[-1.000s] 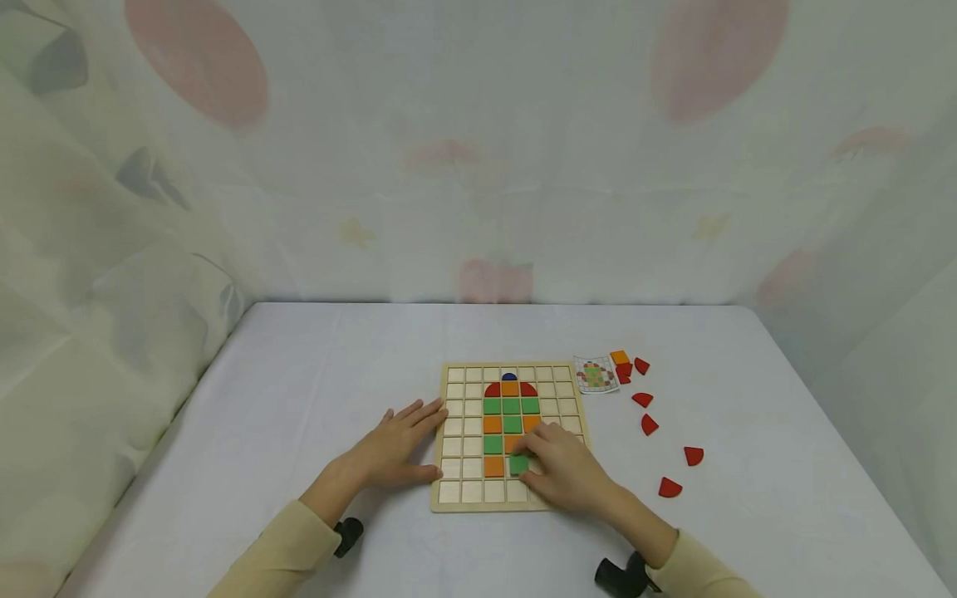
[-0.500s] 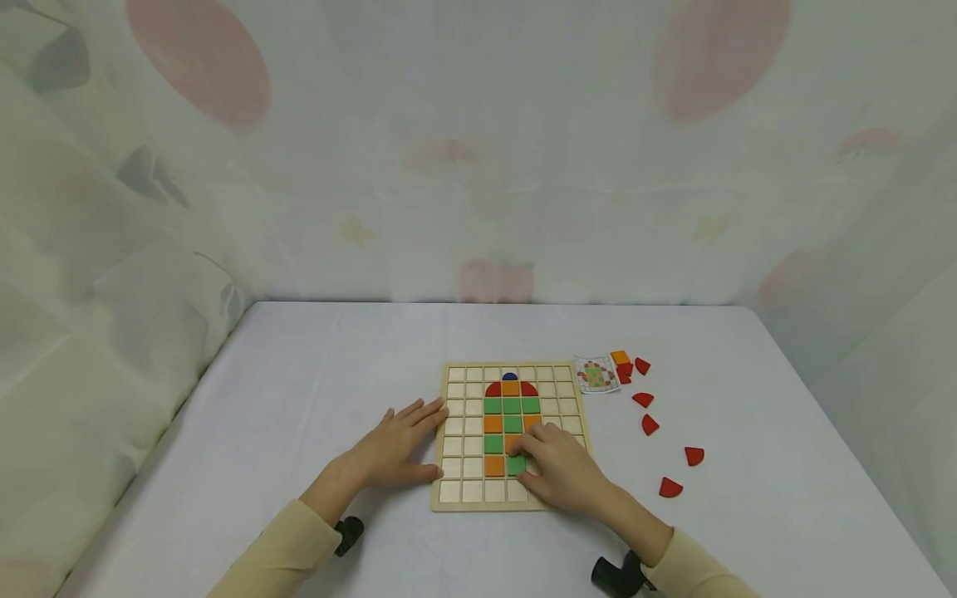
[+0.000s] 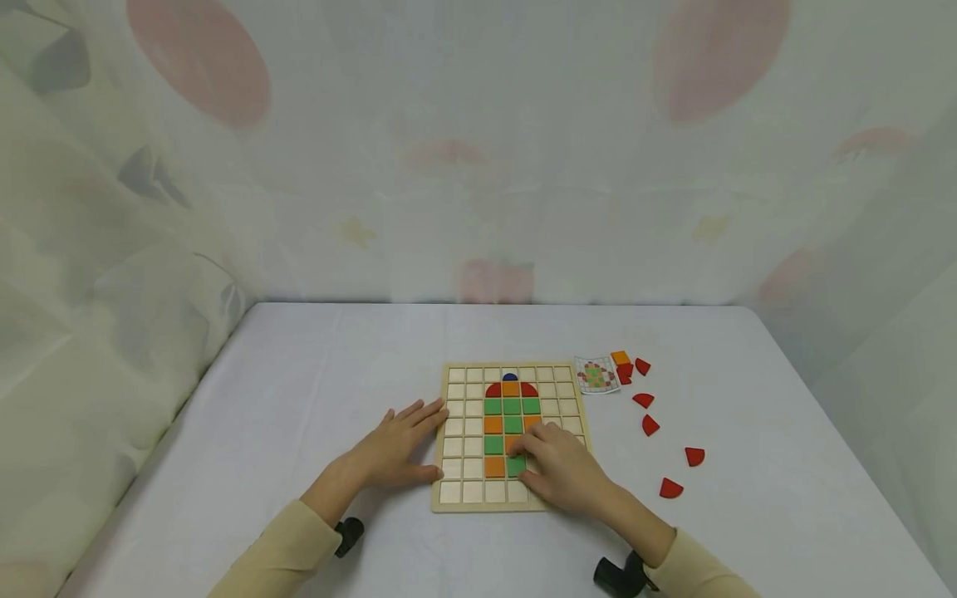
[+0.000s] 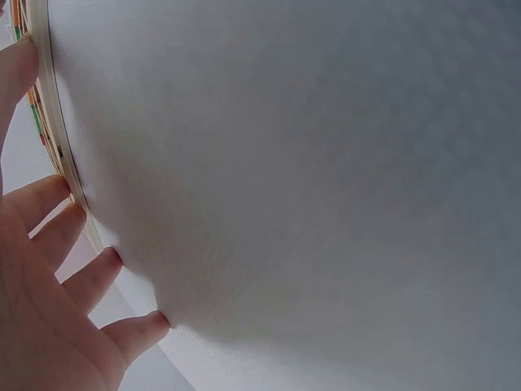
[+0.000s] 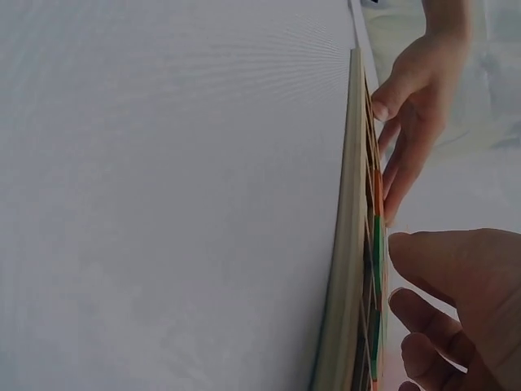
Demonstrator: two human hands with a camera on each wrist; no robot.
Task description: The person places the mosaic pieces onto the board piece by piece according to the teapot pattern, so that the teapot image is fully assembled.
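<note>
In the head view, smooth white cloth covers a tabletop [image 3: 359, 349], and a flat wooden grid board [image 3: 472, 492] lies on it, pale, with thin raised strips forming shallow cells. The right hand [image 3: 564, 469] bends over its lower part, thumb and forefinger pinching opposite edges of a flat green square tile [image 3: 516, 467], down among the cells beside an orange square tile [image 3: 495, 468]. The left hand [image 3: 399, 448] has an open grip — fingers spread, holding nothing — and touches the board's left edge. Further up, green and orange squares form a block, topped by red quarter-round pieces [image 3: 493, 390] and a small blue half-round piece [image 3: 510, 377]. Just beside the upper right corner lies a printed paper card [image 3: 596, 375]; next to it are a loose orange square [image 3: 620, 358] and rounded red wedges [image 3: 670, 488], scattered down the cloth. Softly creased fabric [image 3: 478, 208] with faded pink shapes hangs behind.

In the left wrist view, fanned fingers and thumb lie along the board's straight, pale rim, the faintly textured cloth filling the rest.

In the right wrist view, the board shows nearly edge-on — a smooth, light band with slim orange and green tile edges — and the right thumb and bent fingers stand close against it.
</note>
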